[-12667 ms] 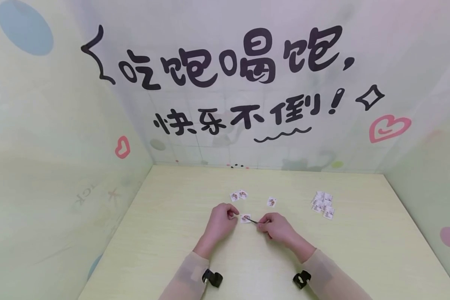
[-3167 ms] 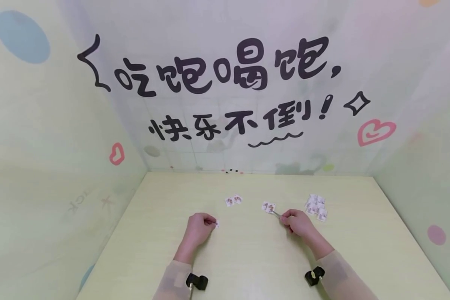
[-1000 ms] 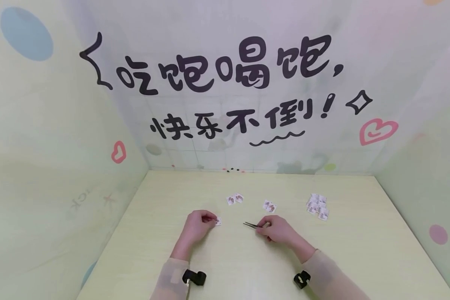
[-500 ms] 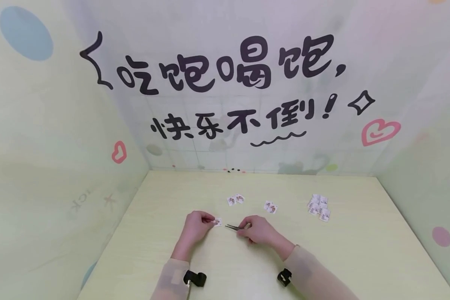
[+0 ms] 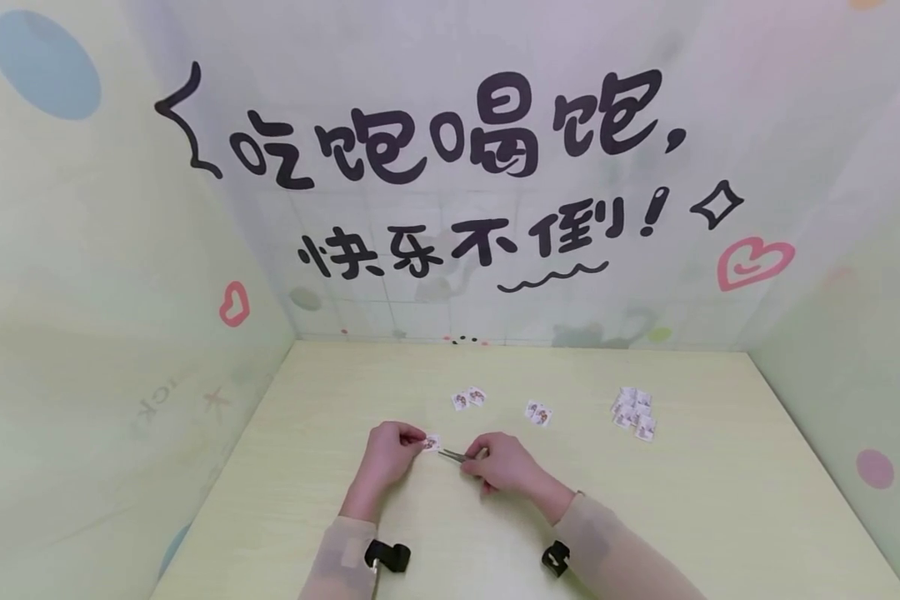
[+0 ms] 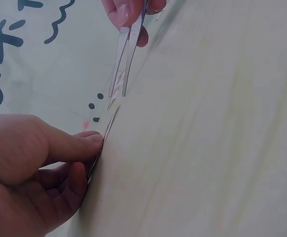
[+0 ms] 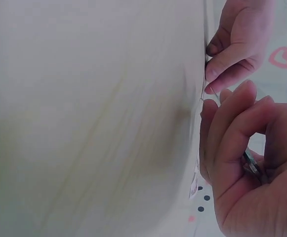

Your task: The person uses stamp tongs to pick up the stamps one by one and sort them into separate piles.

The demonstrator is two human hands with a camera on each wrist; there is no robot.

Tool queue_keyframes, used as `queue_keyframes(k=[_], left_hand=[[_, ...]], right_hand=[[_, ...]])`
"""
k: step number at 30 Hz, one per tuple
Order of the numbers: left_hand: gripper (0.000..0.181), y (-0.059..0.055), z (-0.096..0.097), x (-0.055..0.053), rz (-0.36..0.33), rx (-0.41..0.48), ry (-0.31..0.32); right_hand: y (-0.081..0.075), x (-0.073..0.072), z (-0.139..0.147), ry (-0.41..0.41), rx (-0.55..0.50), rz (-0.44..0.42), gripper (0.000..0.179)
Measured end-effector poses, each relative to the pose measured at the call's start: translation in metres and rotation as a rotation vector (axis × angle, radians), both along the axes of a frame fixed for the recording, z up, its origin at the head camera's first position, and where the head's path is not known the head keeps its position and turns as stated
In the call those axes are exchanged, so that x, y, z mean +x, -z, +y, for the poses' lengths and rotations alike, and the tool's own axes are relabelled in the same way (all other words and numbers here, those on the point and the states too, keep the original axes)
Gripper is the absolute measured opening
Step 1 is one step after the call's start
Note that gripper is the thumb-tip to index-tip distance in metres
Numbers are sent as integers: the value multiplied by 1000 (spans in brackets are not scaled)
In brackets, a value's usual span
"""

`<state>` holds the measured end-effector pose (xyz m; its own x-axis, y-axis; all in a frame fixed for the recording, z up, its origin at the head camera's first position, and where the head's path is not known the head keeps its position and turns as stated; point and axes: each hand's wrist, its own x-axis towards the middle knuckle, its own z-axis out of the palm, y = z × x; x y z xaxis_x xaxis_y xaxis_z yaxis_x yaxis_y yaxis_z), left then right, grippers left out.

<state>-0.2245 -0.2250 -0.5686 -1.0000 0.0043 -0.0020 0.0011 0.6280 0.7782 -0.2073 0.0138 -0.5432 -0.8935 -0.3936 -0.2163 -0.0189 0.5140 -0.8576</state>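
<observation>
A small white printed card point(image 5: 432, 443), perhaps a sticker, lies low over the table at my left hand point(image 5: 390, 454). The left thumb and forefinger pinch its left edge; the left wrist view shows that card point(image 6: 110, 119) nearly edge-on. My right hand point(image 5: 502, 462) grips metal tweezers point(image 5: 453, 456) that point left. Their tips are right at the card's right side. Seen from the left wrist, the tweezers point(image 6: 133, 47) have their two prongs apart. In the right wrist view, the fingers of my right hand point(image 7: 247, 148) curl round the tweezers and hide most of them.
Two similar cards point(image 5: 468, 398) lie side by side beyond the hands. Another overlapping pair point(image 5: 538, 413) is to their right. Further right is a cluster of several small white pieces point(image 5: 633, 412). Printed walls point(image 5: 450, 250) bound the pale wooden table point(image 5: 645, 517) at the back and sides.
A card from the middle now lies beside the single one at centre right. Over the last second, my right hand has brought the tweezers leftward to the card in my left hand, which stayed nearly still.
</observation>
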Motion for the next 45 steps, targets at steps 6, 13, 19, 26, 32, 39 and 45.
queue_keyframes(k=[6,13,19,26,32,39,45], left_hand=[[8,0,-2,-1,25,1,-2],[8,-3,-1,1,4,7,0],[6,-3,0,1,4,15,3],[6,-4,0,2,5,13,0],[6,-5,0,3,-17,20,-8],[7,-5,-1,2,-21,22,-5],[7,-3,-1,1,-10,22,-13]], right_hand=[[0,1,-6,18,-16,-14,10],[-2,2,-9,21,-30,-26,9],[-2,2,-10,32,-51,-52,11],[-5,5,-11,39,-95,-87,13],[-4,6,-14,45,-113,-95,13],[-1,4,-18,49,-121,-82,12],[1,2,-22,73,-100,-53,10]])
